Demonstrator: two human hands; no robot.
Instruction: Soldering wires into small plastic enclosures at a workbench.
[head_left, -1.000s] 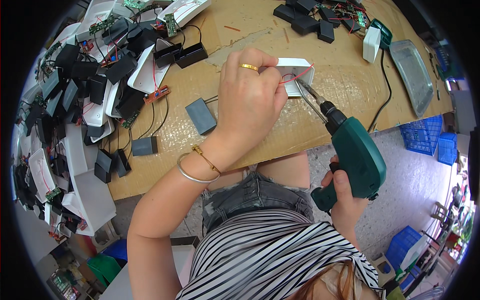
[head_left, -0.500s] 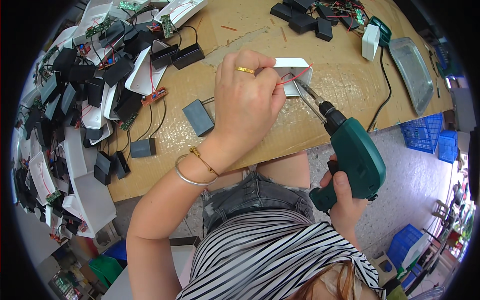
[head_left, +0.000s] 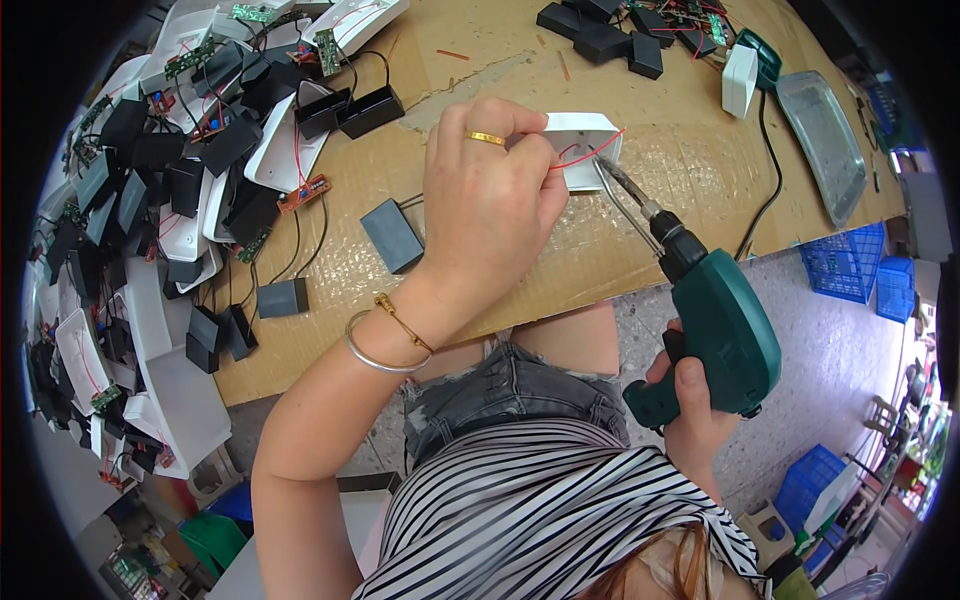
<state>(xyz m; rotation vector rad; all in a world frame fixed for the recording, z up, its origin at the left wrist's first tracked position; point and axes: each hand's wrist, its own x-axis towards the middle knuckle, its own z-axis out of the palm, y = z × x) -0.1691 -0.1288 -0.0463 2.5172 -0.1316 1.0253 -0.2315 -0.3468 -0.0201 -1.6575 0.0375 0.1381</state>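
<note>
Near the worktop's front edge, the left hand (head_left: 495,200) pins the white casing (head_left: 585,145); the right hand (head_left: 695,415) grips the green driver (head_left: 715,330), whose tip could slip and snag the red wire (head_left: 590,152).

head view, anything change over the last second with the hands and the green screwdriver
Almost nothing visibly changed. The left hand still presses down on the white housing with its red wire, and the right hand still grips the green electric screwdriver, its bit held at the housing's edge. Nothing was picked up or let go. The black boxes and the pile of parts on the cardboard stayed put.
</note>
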